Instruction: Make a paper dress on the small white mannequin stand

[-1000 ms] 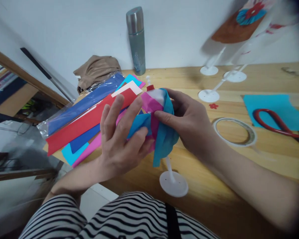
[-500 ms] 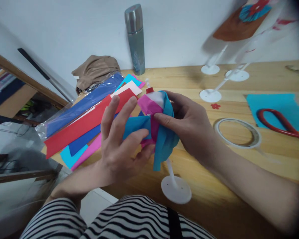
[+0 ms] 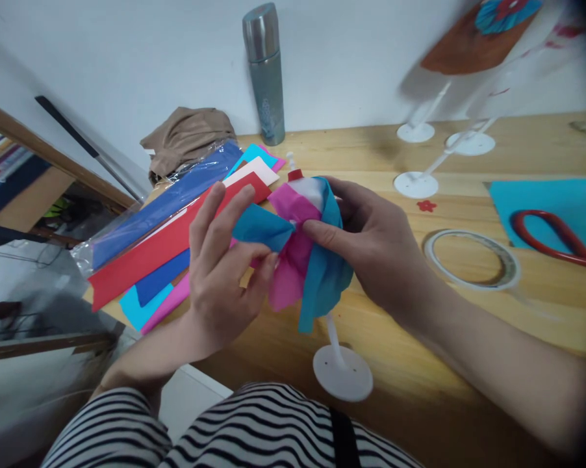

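Head view, looking down on wooden table [image 3: 444,351]. At left edge, fanned coloured paper sheets [image 3: 161,244]. Right hand [image 3: 371,253], fingers closed round pink-and-blue paper bundle [image 3: 322,273], held just above table's front part. Left hand [image 3: 219,279], thumb and fingers pinching blue paper flap [image 3: 261,227], stretched leftward from bundle. Beside right wrist, tape roll [image 3: 471,259]. Below bundle, white stand base [image 3: 342,372], near table's front edge.

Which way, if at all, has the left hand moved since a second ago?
Yes: the left hand drew slightly left across the red paper strip, fingers closing on a blue paper flap.
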A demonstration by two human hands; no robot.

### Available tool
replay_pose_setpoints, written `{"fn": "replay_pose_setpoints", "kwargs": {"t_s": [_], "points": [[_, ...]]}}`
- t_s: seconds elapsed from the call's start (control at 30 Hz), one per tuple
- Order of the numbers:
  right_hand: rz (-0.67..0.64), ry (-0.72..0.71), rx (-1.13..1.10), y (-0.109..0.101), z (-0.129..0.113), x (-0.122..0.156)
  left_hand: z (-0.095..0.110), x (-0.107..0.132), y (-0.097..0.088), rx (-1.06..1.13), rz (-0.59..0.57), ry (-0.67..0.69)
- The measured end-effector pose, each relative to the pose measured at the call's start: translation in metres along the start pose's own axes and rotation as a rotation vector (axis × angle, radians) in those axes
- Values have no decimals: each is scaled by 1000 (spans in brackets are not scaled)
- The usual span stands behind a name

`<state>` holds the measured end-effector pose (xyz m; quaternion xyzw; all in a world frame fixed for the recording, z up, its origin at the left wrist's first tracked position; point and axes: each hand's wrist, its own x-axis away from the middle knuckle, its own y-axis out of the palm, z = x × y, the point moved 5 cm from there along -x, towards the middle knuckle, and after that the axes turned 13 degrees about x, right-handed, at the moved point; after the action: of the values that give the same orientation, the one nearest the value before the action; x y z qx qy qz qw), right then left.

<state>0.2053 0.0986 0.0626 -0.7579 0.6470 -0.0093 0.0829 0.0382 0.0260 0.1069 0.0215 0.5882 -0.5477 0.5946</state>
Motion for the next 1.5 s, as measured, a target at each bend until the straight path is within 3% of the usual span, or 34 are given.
{"fn": "replay_pose_setpoints", "kwargs": {"t_s": [0.7,0.9,1.1,1.2,1.33,1.5], "points": [[-6,46,-48,2,5,0,-28,18,1,603,117,-494],[3,51,-40,2,7,1,-31,21,3,617,120,-483],[3,54,-51,2,6,1,-25,24,-2,586,114,-304],[-2,54,-52,2,6,1,-27,31,-6,546,197,-272],[-5,98,-81,2,7,1,-44,40,-8,642,339,-362],[-19,92,-78,2,5,2,-60,41,-3,679,288,-485]]}}
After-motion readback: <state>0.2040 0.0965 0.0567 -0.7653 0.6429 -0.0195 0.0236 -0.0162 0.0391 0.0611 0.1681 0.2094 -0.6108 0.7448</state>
